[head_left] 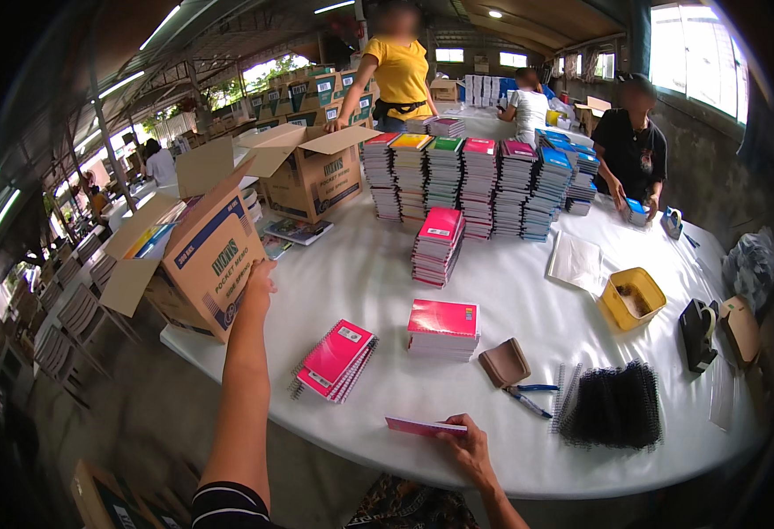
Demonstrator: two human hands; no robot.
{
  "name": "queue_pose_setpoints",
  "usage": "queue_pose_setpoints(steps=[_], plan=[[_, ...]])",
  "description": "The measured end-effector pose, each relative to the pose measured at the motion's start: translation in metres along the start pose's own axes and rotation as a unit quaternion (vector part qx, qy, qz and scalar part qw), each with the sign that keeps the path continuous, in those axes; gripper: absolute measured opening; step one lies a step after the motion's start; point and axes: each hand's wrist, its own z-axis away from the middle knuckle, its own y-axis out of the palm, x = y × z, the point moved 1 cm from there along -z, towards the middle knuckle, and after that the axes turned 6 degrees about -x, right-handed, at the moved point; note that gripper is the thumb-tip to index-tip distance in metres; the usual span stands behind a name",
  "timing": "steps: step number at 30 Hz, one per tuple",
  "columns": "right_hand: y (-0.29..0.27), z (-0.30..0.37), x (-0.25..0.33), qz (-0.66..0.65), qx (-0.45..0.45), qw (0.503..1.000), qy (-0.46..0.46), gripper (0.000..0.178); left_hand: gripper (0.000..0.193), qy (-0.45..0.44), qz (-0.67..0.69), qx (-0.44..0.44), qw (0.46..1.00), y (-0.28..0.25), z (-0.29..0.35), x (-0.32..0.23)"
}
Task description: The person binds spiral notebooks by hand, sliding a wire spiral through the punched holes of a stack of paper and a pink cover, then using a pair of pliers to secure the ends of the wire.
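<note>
My left arm reaches out to an open cardboard box (215,264) at the left, which holds several notebooks with colourful covers. Against the box's right side rests my left hand (261,277), its fingers apart and partly hidden from me. By the table's front edge, my right hand (470,446) grips a thin pink notebook (424,427), seen nearly edge-on. Between my hands lies a small stack of pink spiral notebooks (337,360). Another pink stack (443,328) stands just beyond the right hand, with a taller pink stack (438,247) farther back.
Rows of tall notebook stacks (478,185) fill the table's middle. At right are black spiral wires (618,406), pliers (532,388), a brown tray (504,362), a yellow tub (634,298) and a tape dispenser (698,335). A second box (312,181) stands behind. Several people work around.
</note>
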Motion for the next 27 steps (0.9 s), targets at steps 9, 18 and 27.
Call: queue_pose_setpoints(steps=[9, 18, 27], plan=[[-0.002, -0.001, 0.002, 0.002, -0.001, 1.000, 0.009, 0.026, 0.055, -0.011, 0.040, 0.035, 0.999, 0.008, -0.007, 0.017], [0.003, 0.001, 0.014, 0.026, 0.009, 1.000, -0.009, 0.027, 0.063, -0.066, 0.006, 0.028, 0.997, -0.028, -0.051, 0.021], [0.001, 0.001, 0.012, 0.046, 0.010, 0.999, -0.005, 0.027, 0.052, -0.059, -0.027, -0.015, 0.998, -0.016, -0.018, -0.001]])
